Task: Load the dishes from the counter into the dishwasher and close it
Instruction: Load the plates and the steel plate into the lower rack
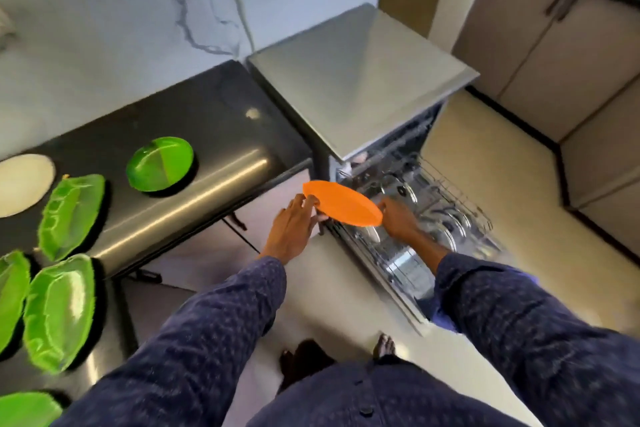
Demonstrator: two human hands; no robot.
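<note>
Bare beige floor (502, 163) lay open at the frame's right. Metal dishes (446, 222) crowded the pulled-out rack (481, 215) at centre. The black counter (194, 135) blocked the left.

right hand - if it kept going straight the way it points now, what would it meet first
Probably the pulled-out dishwasher rack. The right hand, gripping the orange plate, points up and left over the rack's near end, where steel dishes stand. Depth is unclear.

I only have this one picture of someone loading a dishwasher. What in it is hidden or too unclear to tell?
Head view, the only one:
- Right hand: its fingertips sit behind the round orange plate, so its grip is not visible.
- Pulled-out wire dishwasher rack: motion blur smears its contents; the pieces cannot be counted.
- Green leaf-shaped plates on the black counter: the left and bottom edges cut some off.
- Dishwasher interior: hidden under its steel top.
</note>
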